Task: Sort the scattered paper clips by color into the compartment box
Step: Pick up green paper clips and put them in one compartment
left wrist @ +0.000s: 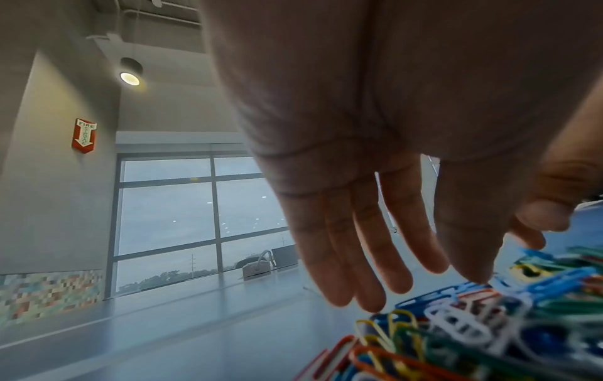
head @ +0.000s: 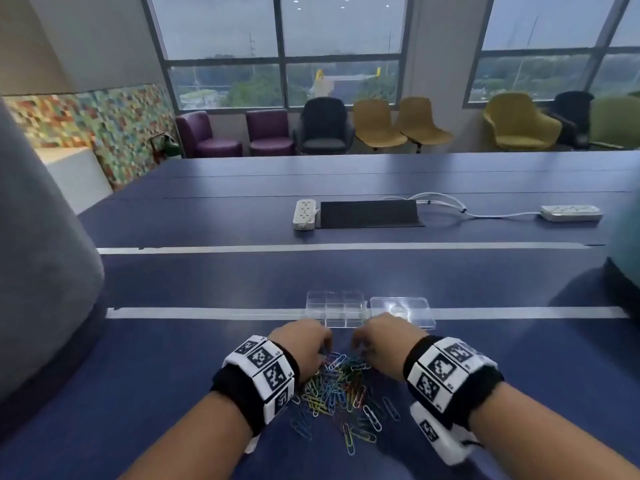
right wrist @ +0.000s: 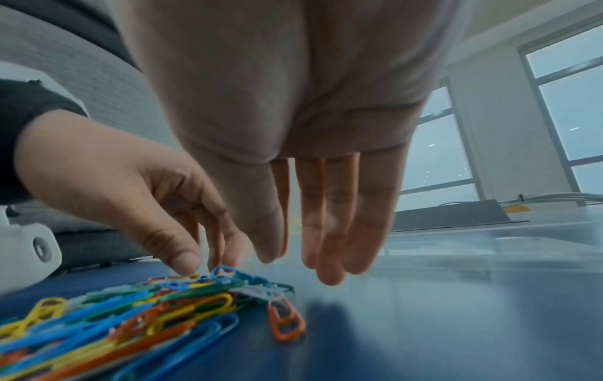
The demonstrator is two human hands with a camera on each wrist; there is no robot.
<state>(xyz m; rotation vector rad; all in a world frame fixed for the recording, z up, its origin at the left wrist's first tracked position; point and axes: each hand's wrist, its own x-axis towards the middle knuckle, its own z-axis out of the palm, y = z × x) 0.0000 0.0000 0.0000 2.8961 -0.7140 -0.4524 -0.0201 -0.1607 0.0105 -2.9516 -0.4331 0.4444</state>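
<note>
A heap of coloured paper clips [head: 341, 386] lies on the blue table [head: 173, 375] between my wrists. Just beyond it stands the clear compartment box [head: 334, 308], its lid [head: 401, 311] lying flat to the right. My left hand [head: 304, 344] hovers over the heap's far left, fingers straight and pointing down, tips touching the clips [left wrist: 473, 330]. My right hand [head: 377, 344] hangs over the far right edge with straight fingers [right wrist: 329, 265] just above the table, holding nothing. An orange clip [right wrist: 285, 322] lies at the heap's edge below it.
Two white power strips [head: 304, 213] [head: 571, 213] and a black cable flap [head: 369, 213] sit farther back on the table. A grey padded shape [head: 41, 271] stands at the left edge. Chairs line the windows behind.
</note>
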